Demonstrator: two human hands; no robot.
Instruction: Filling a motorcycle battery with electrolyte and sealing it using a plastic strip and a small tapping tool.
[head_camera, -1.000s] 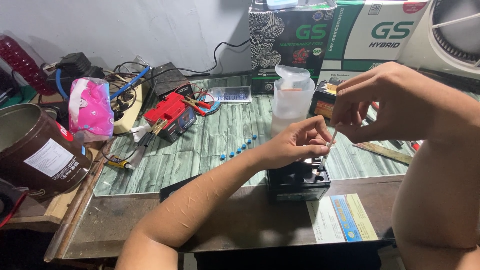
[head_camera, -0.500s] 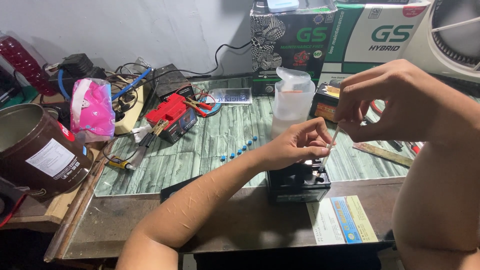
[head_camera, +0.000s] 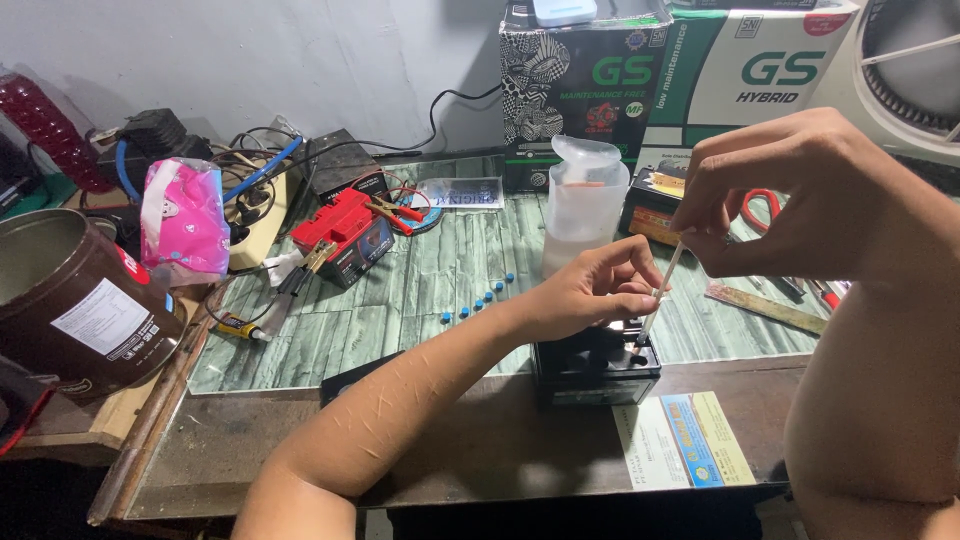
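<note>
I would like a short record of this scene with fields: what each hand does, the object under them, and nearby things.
left hand: rests on the small black battery, fingers pinching near the thin white tube
right hand: holds the tube's upper end
tube: slanted, lower end at the battery top
nearby: translucent plastic jug, row of blue caps, red charger

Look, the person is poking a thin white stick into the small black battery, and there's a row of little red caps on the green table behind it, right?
Almost. The head view shows the right hand poking the thin white stick into the small black battery, steadied by the left hand. But the little caps on the green table are blue, not red.
</note>
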